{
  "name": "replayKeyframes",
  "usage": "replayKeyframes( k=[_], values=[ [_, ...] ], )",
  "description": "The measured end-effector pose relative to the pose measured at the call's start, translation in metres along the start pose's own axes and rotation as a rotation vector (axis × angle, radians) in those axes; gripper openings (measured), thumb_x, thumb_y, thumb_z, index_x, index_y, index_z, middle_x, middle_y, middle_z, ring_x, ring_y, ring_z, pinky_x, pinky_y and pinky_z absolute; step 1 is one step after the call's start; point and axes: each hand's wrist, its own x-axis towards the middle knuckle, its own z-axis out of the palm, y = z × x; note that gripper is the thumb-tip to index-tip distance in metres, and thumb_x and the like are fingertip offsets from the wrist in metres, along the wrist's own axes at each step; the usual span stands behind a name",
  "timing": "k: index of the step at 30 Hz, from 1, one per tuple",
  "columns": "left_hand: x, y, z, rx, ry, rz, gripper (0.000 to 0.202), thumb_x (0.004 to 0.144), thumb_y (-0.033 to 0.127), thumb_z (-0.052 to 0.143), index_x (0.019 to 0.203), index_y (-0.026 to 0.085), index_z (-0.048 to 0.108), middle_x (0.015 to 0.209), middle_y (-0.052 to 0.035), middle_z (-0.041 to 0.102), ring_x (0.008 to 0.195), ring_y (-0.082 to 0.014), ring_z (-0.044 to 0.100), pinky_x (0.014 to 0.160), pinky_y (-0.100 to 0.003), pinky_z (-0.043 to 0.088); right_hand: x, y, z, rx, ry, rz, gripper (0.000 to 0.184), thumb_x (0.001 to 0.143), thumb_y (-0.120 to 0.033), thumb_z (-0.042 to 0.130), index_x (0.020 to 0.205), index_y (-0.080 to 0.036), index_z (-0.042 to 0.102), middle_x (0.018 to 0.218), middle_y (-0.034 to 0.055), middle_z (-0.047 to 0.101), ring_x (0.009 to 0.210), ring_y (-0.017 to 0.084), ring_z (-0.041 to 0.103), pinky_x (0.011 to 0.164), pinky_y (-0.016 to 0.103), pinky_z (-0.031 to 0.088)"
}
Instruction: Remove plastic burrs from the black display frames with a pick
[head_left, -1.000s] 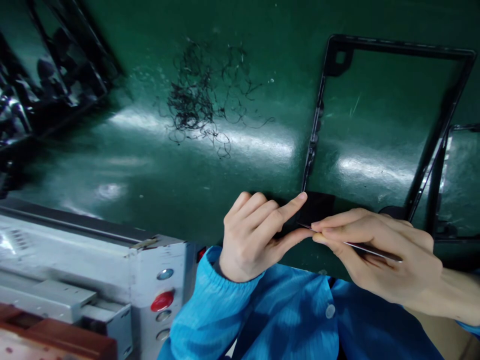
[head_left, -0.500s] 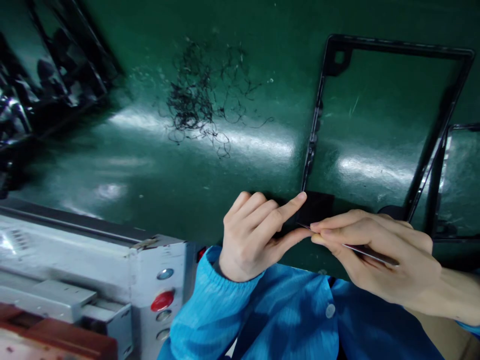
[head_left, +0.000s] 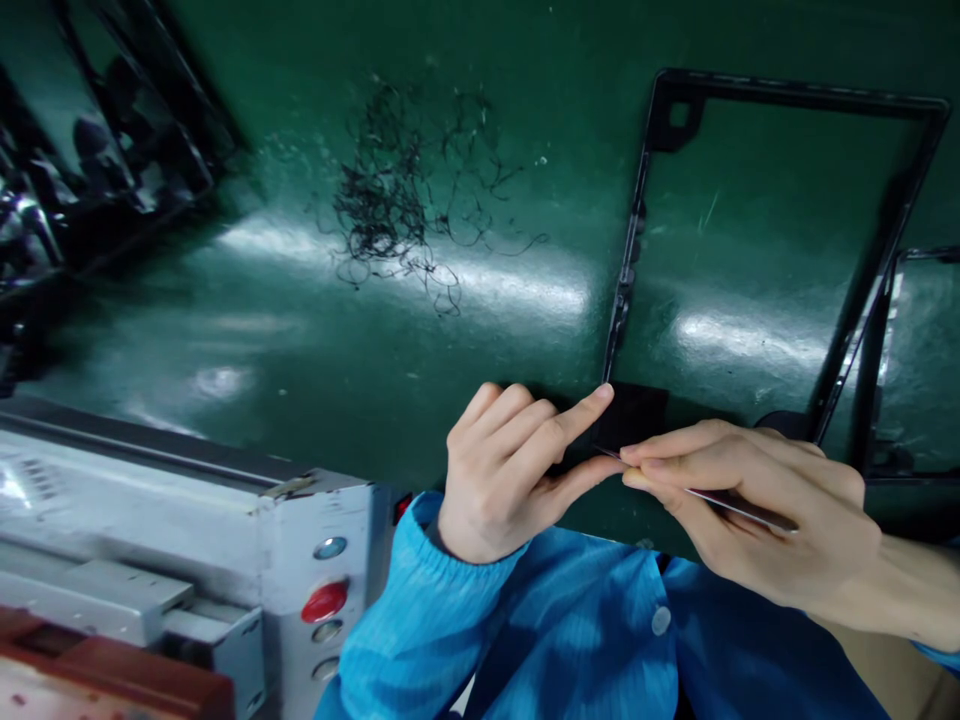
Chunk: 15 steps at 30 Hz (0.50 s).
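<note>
A large rectangular black plastic frame (head_left: 631, 240) lies on the green tabletop, its near left corner close to my body. At that corner my left hand (head_left: 510, 465) grips the frame, index finger on the left side and thumb below, the other fingers curled in. My right hand (head_left: 757, 500) pinches a slim metal hand tool (head_left: 750, 510) like a pen. The tool's tip meets the corner beside my left thumb; its exact shape is hidden by my fingers. Much of the frame's near side is behind my hands.
Thin curly black plastic shavings (head_left: 382, 205) lie heaped on the green tabletop (head_left: 315, 350). Stacked black frames (head_left: 135, 150) stand at the far left. Another black frame (head_left: 874, 370) touches the right side. A pale machine housing (head_left: 292, 580) with a red button (head_left: 325, 602) occupies the lower left.
</note>
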Motion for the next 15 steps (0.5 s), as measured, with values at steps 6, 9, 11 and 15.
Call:
replayKeyframes(
  k=[6,9,11,15],
  values=[
    [0.0000,0.0000,-0.0005,0.001,-0.008,-0.004,0.035,0.099,0.024,0.077,0.129,0.006,0.072,0.065,0.0058,0.048,0.062,-0.0163,0.042,0.062,-0.036,0.033,0.0000,-0.0004,-0.0014,-0.010,-0.019,0.020,0.020,0.094,0.000,0.081,0.105,-0.015,0.074,0.101,0.0089,0.084,0.092,0.019,0.084,0.068,0.024,0.072],
    [-0.0005,-0.0007,0.0005,-0.001,0.005,0.002,0.035,0.098,0.025,0.077,0.128,0.007,0.072,0.065,0.0057,0.047,0.062,-0.0164,0.042,0.062,-0.036,0.033,-0.0007,-0.0002,-0.0014,0.001,-0.011,0.014,0.019,0.093,0.001,0.081,0.103,-0.013,0.074,0.102,0.0103,0.084,0.095,0.018,0.083,0.076,0.021,0.071],
    [-0.0007,-0.0012,0.0012,-0.001,0.013,0.007,0.035,0.098,0.024,0.078,0.127,0.006,0.072,0.065,0.0058,0.047,0.062,-0.0163,0.042,0.062,-0.036,0.033,-0.0002,-0.0003,-0.0008,0.014,-0.009,0.003,0.018,0.093,0.002,0.081,0.102,-0.013,0.074,0.101,0.0106,0.084,0.096,0.017,0.083,0.080,0.019,0.071],
    [-0.0008,-0.0017,0.0018,-0.001,0.016,0.011,0.036,0.097,0.024,0.079,0.127,0.005,0.073,0.065,0.0056,0.047,0.063,-0.0162,0.041,0.062,-0.036,0.032,0.0012,-0.0003,0.0002,0.009,-0.017,-0.003,0.018,0.092,0.002,0.081,0.100,-0.012,0.074,0.097,0.0098,0.084,0.093,0.017,0.084,0.077,0.018,0.070]
  ],
)
